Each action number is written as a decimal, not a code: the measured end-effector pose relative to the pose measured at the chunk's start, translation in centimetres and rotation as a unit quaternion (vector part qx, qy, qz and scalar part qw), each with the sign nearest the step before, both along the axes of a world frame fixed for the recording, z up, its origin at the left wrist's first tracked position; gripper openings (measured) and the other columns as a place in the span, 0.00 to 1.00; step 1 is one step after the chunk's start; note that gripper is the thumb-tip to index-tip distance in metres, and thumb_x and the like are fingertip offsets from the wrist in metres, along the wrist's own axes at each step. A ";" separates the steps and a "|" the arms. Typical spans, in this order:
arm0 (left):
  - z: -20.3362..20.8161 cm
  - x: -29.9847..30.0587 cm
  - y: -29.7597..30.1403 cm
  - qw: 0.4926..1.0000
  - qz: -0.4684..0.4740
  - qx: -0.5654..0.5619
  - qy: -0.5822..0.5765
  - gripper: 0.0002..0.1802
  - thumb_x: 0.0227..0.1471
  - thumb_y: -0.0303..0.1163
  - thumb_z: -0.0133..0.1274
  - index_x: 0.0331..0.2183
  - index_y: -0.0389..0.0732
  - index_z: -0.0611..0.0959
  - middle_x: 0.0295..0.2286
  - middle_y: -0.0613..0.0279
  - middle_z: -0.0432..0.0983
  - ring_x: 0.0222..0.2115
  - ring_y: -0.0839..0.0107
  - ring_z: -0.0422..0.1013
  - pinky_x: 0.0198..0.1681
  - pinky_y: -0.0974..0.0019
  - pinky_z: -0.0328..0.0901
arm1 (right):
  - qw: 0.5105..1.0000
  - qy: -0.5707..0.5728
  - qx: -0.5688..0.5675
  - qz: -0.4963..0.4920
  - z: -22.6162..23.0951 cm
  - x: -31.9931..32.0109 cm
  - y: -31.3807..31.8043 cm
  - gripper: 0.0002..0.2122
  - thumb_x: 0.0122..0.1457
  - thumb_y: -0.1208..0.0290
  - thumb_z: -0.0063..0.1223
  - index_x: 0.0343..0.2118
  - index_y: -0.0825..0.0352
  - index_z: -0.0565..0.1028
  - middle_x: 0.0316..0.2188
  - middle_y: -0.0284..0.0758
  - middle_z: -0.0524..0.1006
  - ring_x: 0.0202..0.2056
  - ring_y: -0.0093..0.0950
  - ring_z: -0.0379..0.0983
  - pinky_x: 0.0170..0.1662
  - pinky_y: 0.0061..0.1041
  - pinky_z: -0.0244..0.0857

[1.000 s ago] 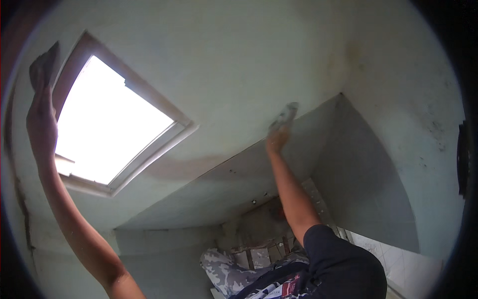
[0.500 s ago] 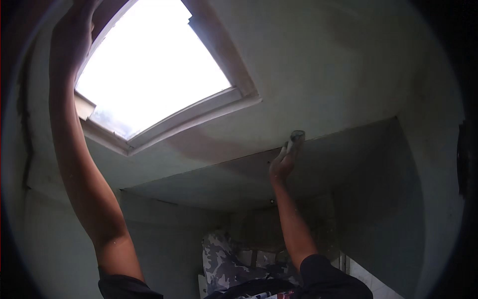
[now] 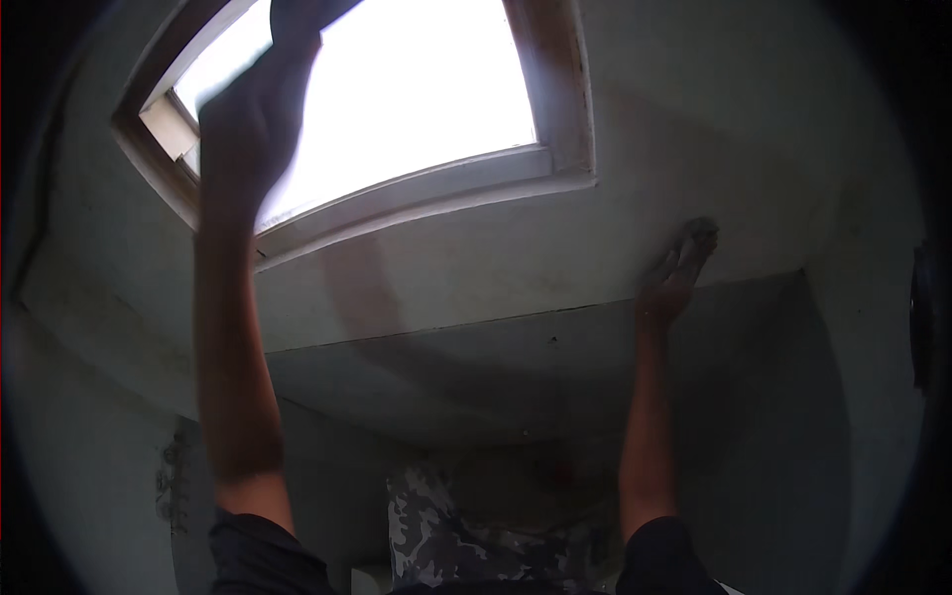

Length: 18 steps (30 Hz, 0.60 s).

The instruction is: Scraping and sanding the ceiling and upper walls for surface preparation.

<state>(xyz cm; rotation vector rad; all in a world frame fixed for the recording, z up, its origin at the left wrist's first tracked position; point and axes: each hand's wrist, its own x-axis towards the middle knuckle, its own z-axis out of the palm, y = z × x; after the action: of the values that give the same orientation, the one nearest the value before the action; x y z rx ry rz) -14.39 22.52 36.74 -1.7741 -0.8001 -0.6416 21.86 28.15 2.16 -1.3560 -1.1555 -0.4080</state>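
My right hand (image 3: 669, 283) reaches up to the pale wall, just above the edge where a darker surface begins. Its fingers look whitish and dusty, closed around a small grey pad-like piece (image 3: 703, 230) held at the wall; its exact kind is unclear. My left hand (image 3: 260, 114) is raised in front of the bright window (image 3: 426, 109), dark against the light. A dark shape (image 3: 302, 14) shows at its upper end, cut off by the picture's top; whether that is fingers or a held thing I cannot make out.
A brownish frame (image 3: 555, 84) surrounds the window, with a pale sill (image 3: 416, 198) below. Camouflage-patterned cloth (image 3: 446, 535) lies low in the middle. A dark object (image 3: 922, 317) is at the right rim. Dark, worn marks (image 3: 171, 481) show on the lower left wall.
My right hand has moved right and slightly up along the wall with the grey piece. My left hand has shifted right, across the window. The whole view has also turned.
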 end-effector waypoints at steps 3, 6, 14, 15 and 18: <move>-9.2 -0.6 -6.5 0.976 0.030 -0.165 -0.137 0.27 0.55 0.32 0.53 0.57 0.43 0.69 0.40 0.50 0.78 0.25 0.59 0.75 0.28 0.62 0.68 | 1.000 -0.001 0.017 0.007 0.0 0.5 0.2 0.21 0.66 0.70 0.35 0.60 0.74 0.57 0.63 0.50 0.53 0.64 0.48 0.47 0.65 0.43 0.45; -16.2 -6.3 -10.8 0.966 0.104 -0.219 -0.084 0.35 0.47 0.32 0.61 0.57 0.47 0.69 0.27 0.59 0.77 0.21 0.64 0.73 0.24 0.62 0.68 | 0.999 -0.013 0.030 0.006 -0.3 -0.5 0.3 0.21 0.66 0.70 0.35 0.60 0.75 0.57 0.63 0.50 0.53 0.63 0.48 0.48 0.64 0.42 0.48; -20.5 -12.5 -11.7 0.964 0.161 -0.209 -0.039 0.31 0.47 0.32 0.58 0.55 0.55 0.73 0.19 0.64 0.66 0.16 0.66 0.66 0.19 0.61 0.65 | 1.000 -0.016 0.025 0.008 0.6 -0.2 -0.7 0.22 0.65 0.73 0.37 0.62 0.71 0.55 0.62 0.47 0.56 0.64 0.42 0.50 0.63 0.35 0.51; -20.6 -12.5 -11.2 0.966 0.153 -0.206 -0.030 0.31 0.47 0.32 0.58 0.55 0.55 0.73 0.19 0.64 0.66 0.16 0.66 0.67 0.19 0.62 0.65 | 0.999 -0.018 0.027 0.009 0.5 -0.2 -0.7 0.22 0.65 0.73 0.37 0.62 0.71 0.55 0.62 0.47 0.56 0.64 0.42 0.50 0.63 0.35 0.51; -21.5 -13.1 -10.8 0.965 0.145 -0.214 -0.038 0.30 0.48 0.30 0.56 0.55 0.54 0.73 0.20 0.63 0.67 0.16 0.65 0.68 0.19 0.62 0.65 | 0.999 -0.041 0.014 0.010 0.6 -0.1 -0.9 0.21 0.65 0.73 0.36 0.61 0.70 0.58 0.62 0.46 0.56 0.63 0.42 0.51 0.62 0.35 0.51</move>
<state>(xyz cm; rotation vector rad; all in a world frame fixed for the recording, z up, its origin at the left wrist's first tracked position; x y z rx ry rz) -27.49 11.72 15.26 -1.9689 -1.2987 -0.3585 21.73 27.30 2.77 -1.3125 -1.2247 -0.4670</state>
